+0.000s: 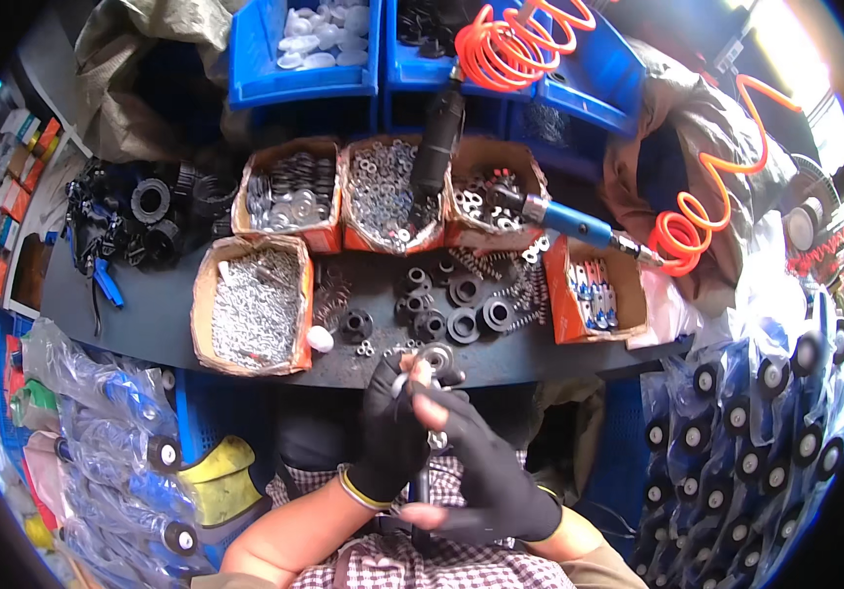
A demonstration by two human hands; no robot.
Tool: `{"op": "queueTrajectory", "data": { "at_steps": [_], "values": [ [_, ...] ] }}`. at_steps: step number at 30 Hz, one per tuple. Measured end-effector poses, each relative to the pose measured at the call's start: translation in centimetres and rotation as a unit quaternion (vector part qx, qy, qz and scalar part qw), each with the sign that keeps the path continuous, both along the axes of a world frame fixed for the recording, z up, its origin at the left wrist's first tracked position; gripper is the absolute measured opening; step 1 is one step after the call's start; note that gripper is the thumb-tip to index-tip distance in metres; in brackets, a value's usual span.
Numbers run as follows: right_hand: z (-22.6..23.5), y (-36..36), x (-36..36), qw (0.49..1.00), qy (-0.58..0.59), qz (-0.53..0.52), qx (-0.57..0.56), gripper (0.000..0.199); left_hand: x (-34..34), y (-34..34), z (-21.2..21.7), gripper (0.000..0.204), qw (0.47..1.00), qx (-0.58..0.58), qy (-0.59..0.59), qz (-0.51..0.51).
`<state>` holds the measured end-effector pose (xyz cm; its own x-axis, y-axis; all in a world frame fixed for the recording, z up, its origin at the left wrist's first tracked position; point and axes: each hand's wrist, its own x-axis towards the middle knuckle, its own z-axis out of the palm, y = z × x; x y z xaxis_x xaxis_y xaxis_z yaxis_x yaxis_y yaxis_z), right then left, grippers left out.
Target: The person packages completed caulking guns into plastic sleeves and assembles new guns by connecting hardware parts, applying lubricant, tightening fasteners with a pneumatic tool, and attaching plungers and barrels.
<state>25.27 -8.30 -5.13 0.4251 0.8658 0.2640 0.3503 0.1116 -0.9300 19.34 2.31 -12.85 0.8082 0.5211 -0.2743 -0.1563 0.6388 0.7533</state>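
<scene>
Close in front of my body, both hands, in black gloves with bare fingertips, come together around a dark rod-like part (421,488) with a round, metal-centred end piece (435,359). My left hand (388,424) is closed around its upper portion, just below the round end. Across it from the right comes my right hand (496,473), fingertips against the part near the left fingers, thumb lower down over the rod. A small shiny nut-like piece (436,441) shows between the hands. Much of the part is hidden by the gloves.
On the dark bench (152,329) lie black flanged rings (464,325) and springs (336,291). Cardboard boxes hold small silver pieces (257,312), washers (382,182) and blue-white parts (594,294). A blue air screwdriver (579,224) and a black one (438,142) hang on orange coiled hoses.
</scene>
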Motion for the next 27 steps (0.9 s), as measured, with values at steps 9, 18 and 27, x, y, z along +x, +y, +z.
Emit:
{"op": "queueTrajectory", "data": {
  "at_steps": [9, 18, 27],
  "values": [
    [-1.0, 0.1, 2.9, 0.986, -0.156, 0.062, -0.018, 0.041, -2.3, 2.6, 3.8, 0.019, 0.972, 0.218, 0.056, 0.067],
    [1.6, 6.1, 12.2, 0.953, -0.096, 0.276, -0.082, 0.028, -3.6, 3.7, 5.4, 0.028, 0.654, 0.737, -0.173, 0.004],
    [-5.7, 18.7, 15.0, 0.720, -0.589, 0.021, -0.367, 0.007, -3.3, 4.8, 6.1, 0.030, 0.570, 0.804, -0.168, -0.002]
  ]
}}
